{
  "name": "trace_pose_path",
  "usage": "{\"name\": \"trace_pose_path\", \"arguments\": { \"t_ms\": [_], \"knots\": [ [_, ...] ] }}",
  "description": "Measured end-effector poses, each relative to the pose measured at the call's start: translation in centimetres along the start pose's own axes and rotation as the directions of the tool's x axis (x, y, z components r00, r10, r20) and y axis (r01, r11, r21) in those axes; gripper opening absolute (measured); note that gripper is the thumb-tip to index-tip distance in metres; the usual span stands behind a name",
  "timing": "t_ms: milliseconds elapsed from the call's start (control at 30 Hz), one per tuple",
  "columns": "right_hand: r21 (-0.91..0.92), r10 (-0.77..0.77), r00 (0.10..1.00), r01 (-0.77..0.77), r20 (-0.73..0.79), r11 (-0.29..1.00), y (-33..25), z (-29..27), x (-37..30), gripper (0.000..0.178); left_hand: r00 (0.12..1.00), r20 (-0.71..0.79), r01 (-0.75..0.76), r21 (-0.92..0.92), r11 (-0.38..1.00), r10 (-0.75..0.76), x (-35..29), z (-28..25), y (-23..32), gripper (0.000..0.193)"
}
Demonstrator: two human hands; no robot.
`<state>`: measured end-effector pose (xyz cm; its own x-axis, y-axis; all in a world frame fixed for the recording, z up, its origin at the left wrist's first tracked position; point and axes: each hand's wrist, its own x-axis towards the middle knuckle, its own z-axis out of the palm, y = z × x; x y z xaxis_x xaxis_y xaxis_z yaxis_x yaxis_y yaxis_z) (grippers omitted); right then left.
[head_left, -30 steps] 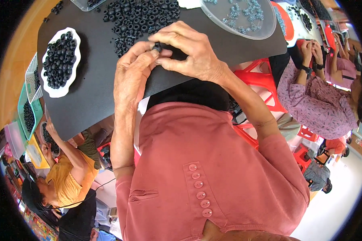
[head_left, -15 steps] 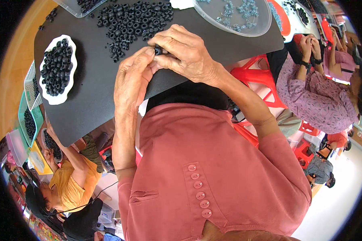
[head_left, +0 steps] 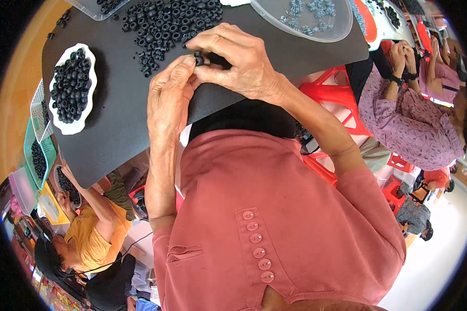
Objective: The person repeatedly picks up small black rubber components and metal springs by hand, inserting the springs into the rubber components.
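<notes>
Over the dark grey table mat (head_left: 120, 124), my two hands meet at the fingertips around a small black hollow plastic part (head_left: 198, 58). My left hand (head_left: 171, 93) pinches it from the left with thumb and fingers. From the other side my right hand (head_left: 238, 62) grips it, thumb below and index finger arched above. Just beyond my hands spreads a loose pile of round black parts (head_left: 174, 23) with holes, with smaller black pieces (head_left: 149, 62) at its near edge. To the left, a white scalloped dish (head_left: 92, 98) is heaped with black round parts.
A clear round tray (head_left: 342, 36) with small bluish clear pieces stands at the far right. At the far left is a clear box (head_left: 96, 15) of black parts. Green baskets (head_left: 47, 150) line the left edge. Co-workers sit on both sides; a red stool (head_left: 332, 96) stands right.
Both hands have shifted slightly away from me and to the left, still holding the black part. My right index finger is raised a little and the part sits at a different angle.
</notes>
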<state>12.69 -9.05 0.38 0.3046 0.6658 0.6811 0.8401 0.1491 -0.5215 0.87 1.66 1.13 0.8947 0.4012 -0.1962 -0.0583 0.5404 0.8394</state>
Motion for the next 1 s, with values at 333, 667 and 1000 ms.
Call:
{"name": "trace_pose_path", "arguments": {
  "t_ms": [333, 667, 1000],
  "knots": [
    [-0.142, -0.12, 0.987, 0.104, -0.106, 0.984, 0.2, 0.2, -0.1, 0.033, 0.995, 0.053, -0.084, 0.058, 0.995, 0.081, 1.0, -0.3, -0.9, 0.024],
    [-0.011, 0.007, 0.997, -0.008, -0.072, 1.0, 0.3, 0.0, -0.1, 0.033, 0.991, 0.026, -0.131, 0.111, 0.985, 0.129, 1.0, 0.0, -1.2, 0.023],
    [-0.158, -0.103, 0.988, 0.085, -0.115, 0.984, 0.2, 0.5, -0.4, 0.033, 0.984, -0.066, -0.143, 0.277, 0.95, 0.167, 0.8, 0.6, -1.1, 0.024]
  ]
}}
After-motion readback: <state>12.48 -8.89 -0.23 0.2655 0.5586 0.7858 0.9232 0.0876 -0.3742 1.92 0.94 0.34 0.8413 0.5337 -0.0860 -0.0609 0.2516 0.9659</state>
